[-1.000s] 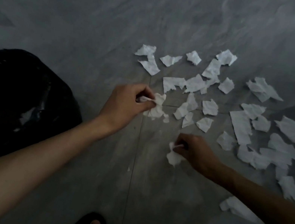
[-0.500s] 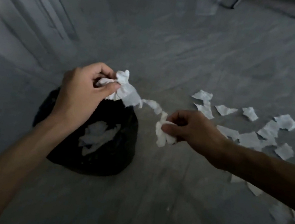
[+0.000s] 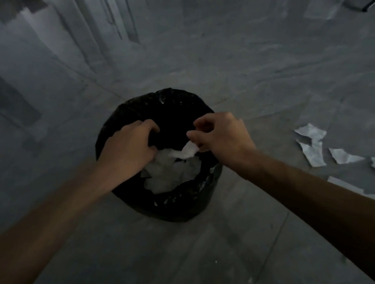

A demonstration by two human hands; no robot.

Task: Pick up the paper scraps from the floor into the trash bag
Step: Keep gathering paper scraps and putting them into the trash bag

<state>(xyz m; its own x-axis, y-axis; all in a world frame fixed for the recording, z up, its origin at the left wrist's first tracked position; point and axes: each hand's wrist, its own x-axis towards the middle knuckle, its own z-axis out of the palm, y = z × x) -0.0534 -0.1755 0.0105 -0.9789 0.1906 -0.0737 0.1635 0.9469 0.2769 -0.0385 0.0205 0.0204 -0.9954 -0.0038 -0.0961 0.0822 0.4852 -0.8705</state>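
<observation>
Paper scraps [image 3: 165, 178], white heap inside open black trash bag [image 3: 169, 210]

One wide-angle camera, worn on the head, looks forward and steeply down, close above the bag [image 3: 150, 206] on the floor [image 3: 267, 80].

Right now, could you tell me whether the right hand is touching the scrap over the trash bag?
Cannot tell: the head view shows the scrap ending at the right hand, too blurred to confirm contact.

Dim light lies on a glossy grey tiled floor [image 3: 247, 52]; a pale frame [image 3: 79, 10] stands at its far-left edge.
</observation>
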